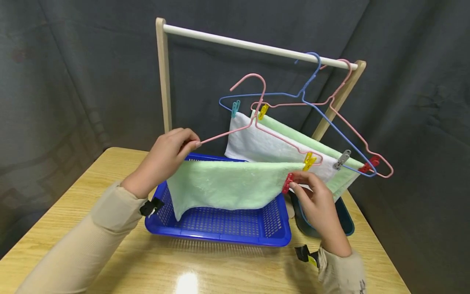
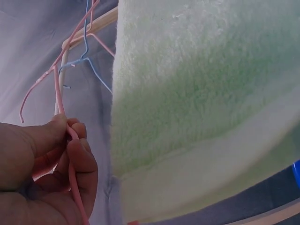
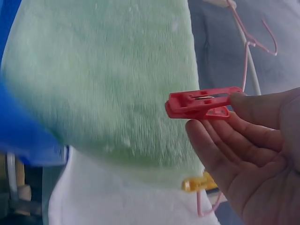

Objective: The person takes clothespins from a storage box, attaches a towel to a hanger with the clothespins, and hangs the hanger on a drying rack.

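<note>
My left hand [image 1: 170,149] grips the left arm of a pink hanger [image 1: 227,133], held in front of the rack with its hook upward. A pale green towel [image 1: 227,183] hangs below; a yellow clothespin [image 1: 309,161] fastens its upper right corner to the hanger. Between thumb and fingers, my right hand [image 1: 313,198] pinches a red clothespin [image 1: 287,183] in front of the towel's right edge. In the right wrist view, the red clothespin [image 3: 201,103] overlaps the towel; I cannot tell whether it touches. The left wrist view shows fingers curled round the hanger wire [image 2: 60,93].
Under the towel stands a blue perforated basket [image 1: 220,237], with a dark green container [image 1: 346,216] to its right. Behind, a wooden rack [image 1: 238,40] carries a blue hanger [image 1: 264,94] with a white towel [image 1: 238,136] and another pink hanger [image 1: 345,81] with a green towel [image 1: 290,130].
</note>
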A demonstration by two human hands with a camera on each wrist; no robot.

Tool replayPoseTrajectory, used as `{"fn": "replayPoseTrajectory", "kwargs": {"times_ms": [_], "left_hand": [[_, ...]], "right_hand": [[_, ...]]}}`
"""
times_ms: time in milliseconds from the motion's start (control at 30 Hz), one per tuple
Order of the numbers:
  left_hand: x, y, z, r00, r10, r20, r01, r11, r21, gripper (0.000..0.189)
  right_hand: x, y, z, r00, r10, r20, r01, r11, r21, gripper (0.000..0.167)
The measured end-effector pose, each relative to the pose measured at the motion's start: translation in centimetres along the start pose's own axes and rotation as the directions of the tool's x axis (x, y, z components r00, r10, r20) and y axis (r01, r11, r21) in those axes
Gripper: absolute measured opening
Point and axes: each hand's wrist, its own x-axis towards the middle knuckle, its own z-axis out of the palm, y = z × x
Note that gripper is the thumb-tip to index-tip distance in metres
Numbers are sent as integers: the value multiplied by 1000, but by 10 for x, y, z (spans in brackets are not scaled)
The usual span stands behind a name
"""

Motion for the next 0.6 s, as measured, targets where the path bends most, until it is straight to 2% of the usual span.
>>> {"fn": "replayPoseTrajectory", "kwargs": {"times_ms": [200,367,600], "left_hand": [[4,5,0,1000,-18,11,18,1000,-7,16],[8,10,2,999,-31,11,31,999,-20,18],[12,12,5,999,-41,1,41,999,-21,16]], "right_hand": [[8,-3,10,997,-76,-23,78,989,122,26],[14,-10,21,996,-70,-62,81,977,197,26],[20,-17,42,992,-76,-99,103,945,310,24]]}}
